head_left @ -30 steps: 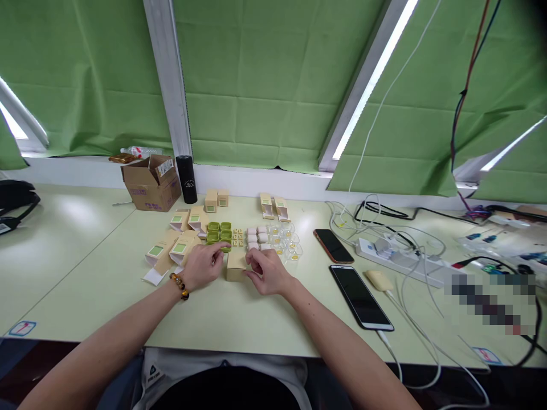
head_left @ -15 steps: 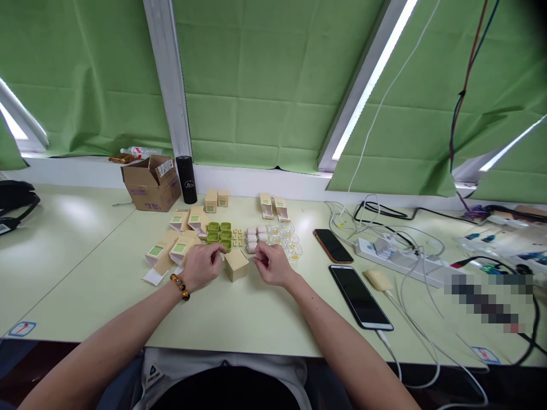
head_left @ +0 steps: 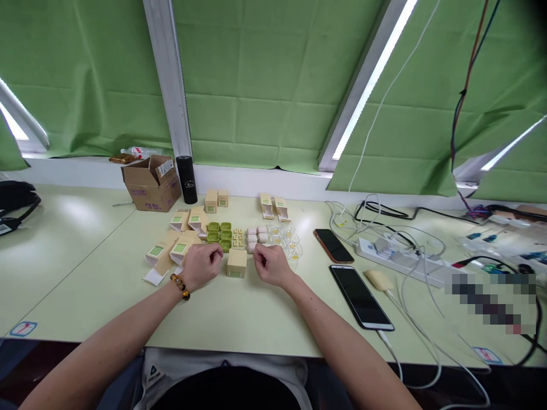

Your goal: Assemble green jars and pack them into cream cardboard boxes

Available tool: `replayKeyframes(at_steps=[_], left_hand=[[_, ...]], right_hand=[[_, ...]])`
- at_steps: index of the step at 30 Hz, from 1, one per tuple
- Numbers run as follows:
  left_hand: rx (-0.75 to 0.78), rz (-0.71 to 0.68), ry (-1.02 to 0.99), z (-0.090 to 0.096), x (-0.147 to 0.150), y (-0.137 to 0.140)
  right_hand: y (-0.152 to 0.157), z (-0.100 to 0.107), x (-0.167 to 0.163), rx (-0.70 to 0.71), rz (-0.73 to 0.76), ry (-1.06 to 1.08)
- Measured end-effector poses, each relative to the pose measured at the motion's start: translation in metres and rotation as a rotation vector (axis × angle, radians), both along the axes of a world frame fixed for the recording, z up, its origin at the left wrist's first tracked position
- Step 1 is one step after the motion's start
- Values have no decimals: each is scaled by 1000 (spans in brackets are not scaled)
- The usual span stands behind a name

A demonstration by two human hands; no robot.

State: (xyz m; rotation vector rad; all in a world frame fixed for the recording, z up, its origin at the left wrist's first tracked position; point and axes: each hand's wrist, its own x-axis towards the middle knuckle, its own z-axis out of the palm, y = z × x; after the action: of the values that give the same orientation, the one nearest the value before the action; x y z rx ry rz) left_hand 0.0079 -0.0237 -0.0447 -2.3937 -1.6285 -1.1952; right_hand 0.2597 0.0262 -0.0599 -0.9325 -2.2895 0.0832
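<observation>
A small closed beige box (head_left: 236, 263) stands on the table between my two fists, its green-marked side toward me. My left hand (head_left: 204, 265), with a beaded bracelet at the wrist, is closed just left of the box and apart from it. On the other side my right hand (head_left: 270, 264) is likewise curled into a fist, not touching the box. Beyond them lie green square trays (head_left: 220, 226), tiny yellow pieces (head_left: 238, 237), pale pink rolls (head_left: 252, 239) and clear plastic cups (head_left: 287, 230). Open beige boxes (head_left: 160, 250) with loose flaps sit left of my left hand.
Closed beige boxes (head_left: 211, 201) and two open ones (head_left: 266, 205) stand farther back. A cardboard carton (head_left: 151, 185) and black bottle (head_left: 187, 179) are at the back left. To the right lie two phones (head_left: 361, 296), a power strip (head_left: 399, 262) and tangled cables.
The beige box between my hands has turned from an angled position to face me squarely. My fingers have drawn back from its sides and curled into fists.
</observation>
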Motion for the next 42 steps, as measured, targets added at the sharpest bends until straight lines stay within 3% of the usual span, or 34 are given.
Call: replayKeyframes(at_steps=[7, 14, 22, 27, 31, 36, 39, 42], left_hand=[[88, -130, -2, 5, 6, -4], [-76, -273, 139, 17, 11, -9], [-177, -297, 341, 27, 24, -10], [-208, -325, 392, 41, 27, -2], [-198, -282, 366, 76, 22, 24], [-168, -64, 373, 114, 10, 91], [-206, 27, 446, 116, 5, 134], [-255, 107, 514, 106, 0, 168]], right_hand=[[-1, -2, -1, 7, -70, -69], [-8, 2, -6, -29, -83, -178], [-21, 23, -15, -238, -72, -502], [-25, 26, -18, -272, -67, -589], [-29, 28, -19, -267, -86, -599], [-33, 29, -21, -255, -66, -602], [-33, 28, -21, -256, -56, -590], [-32, 26, -20, -258, -48, -584]])
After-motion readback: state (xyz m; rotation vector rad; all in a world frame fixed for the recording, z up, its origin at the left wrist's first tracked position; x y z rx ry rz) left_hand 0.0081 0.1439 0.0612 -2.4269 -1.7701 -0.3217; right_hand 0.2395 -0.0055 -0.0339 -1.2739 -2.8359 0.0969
